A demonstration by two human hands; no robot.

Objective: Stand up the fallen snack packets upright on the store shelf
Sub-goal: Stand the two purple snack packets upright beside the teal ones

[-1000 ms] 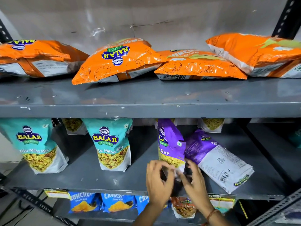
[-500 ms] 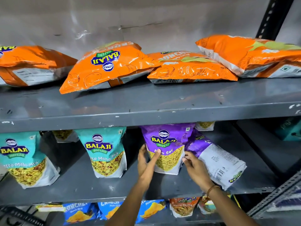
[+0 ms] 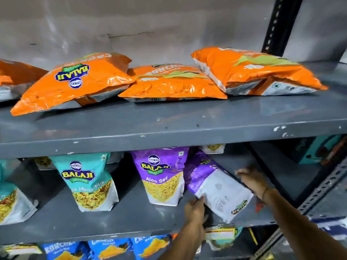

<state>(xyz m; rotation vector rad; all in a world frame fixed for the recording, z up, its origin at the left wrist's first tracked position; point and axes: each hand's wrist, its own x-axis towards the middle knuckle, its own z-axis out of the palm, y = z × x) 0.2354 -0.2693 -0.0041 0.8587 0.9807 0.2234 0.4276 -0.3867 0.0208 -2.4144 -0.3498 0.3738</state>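
A purple packet (image 3: 216, 186) lies tilted on the middle shelf (image 3: 112, 222), white back side up, its top toward the back left. My left hand (image 3: 195, 209) grips its lower left edge. My right hand (image 3: 251, 181), blurred, holds its right edge. Just left of it a purple Aloo Sev packet (image 3: 161, 175) stands upright, facing front. Two teal mix packets (image 3: 88, 181) (image 3: 9, 199) stand upright further left. On the top shelf (image 3: 187, 121) several orange packets lie flat, among them a left one (image 3: 75, 83), a middle one (image 3: 169, 83) and a right one (image 3: 253, 72).
Blue packets (image 3: 109, 248) stand on the shelf below. Small packets (image 3: 212, 148) sit at the back of the middle shelf. A black slotted upright (image 3: 277, 25) rises at the right. A teal box (image 3: 319, 149) sits at the far right.
Both hands left the upright Aloo Sev packet and moved right onto the tilted purple packet. The view shifted right and upward.
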